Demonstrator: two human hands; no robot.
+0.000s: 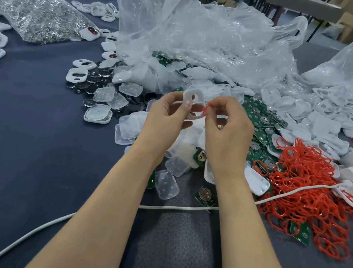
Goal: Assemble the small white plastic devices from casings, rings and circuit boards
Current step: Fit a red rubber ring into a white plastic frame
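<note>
White plastic casing [192, 98], small and rounded-square with a round hole, is pinched between the thumb and fingers of the left hand [169, 115]. The right hand [227, 128] pinches a thin red rubber ring [205, 110] at the casing's edge; whether they touch is hard to make out. Green circuit boards [260, 117], a heap of red rings [307, 186] and crumpled clear plastic bags [199, 32] crowd ahead and to the right, half burying more casings. The dark blue tabletop [19, 131] opens leftward. A white cable [181, 209] passes under both forearms.

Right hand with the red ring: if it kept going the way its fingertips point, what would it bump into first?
Probably the white casing held by the left hand. The right hand pinches the red ring with fingertips aimed left at it, though depth is unclear.
</note>
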